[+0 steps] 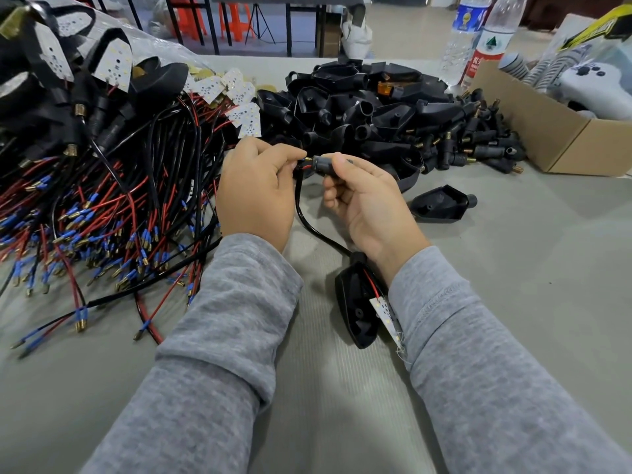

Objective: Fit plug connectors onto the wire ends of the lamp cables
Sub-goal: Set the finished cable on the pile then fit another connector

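Head view, plug connector (323,163) pinched in right hand (367,203), wire ends (302,164) in left hand (254,193)

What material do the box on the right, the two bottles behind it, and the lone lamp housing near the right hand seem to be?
Box: corrugated cardboard, seemingly; matte brown, with a raw edge along its open rim.
Bottles: thin clear plastic; see-through ribbed walls with printed labels.
Lamp housing: probably moulded plastic; black, slightly glossy, with formed screw posts inside.
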Motion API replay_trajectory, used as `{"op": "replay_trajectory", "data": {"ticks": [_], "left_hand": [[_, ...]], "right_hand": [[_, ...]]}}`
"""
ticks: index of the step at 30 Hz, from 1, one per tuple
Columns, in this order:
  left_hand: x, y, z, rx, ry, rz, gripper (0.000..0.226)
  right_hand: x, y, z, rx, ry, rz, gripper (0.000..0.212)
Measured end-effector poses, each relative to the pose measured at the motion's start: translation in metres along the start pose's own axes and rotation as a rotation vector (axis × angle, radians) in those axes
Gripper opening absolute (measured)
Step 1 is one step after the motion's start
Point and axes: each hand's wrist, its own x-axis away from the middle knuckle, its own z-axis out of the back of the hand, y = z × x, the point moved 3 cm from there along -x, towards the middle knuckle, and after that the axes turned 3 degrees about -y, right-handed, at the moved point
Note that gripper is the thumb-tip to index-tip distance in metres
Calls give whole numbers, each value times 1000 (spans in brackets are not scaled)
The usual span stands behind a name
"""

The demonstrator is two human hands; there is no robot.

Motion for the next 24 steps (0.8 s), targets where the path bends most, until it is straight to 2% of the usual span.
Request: {"op": "replay_trajectory", "data": {"ticks": [15,24], "left_hand": [[0,-2,-4,-25,52,-17,19],[-2,-5,-4,-39,-26,-56,20]], "right_hand": [[0,-1,-1,-6,17,-8,15],[2,-3,0,-3,31,-3,17]]}}
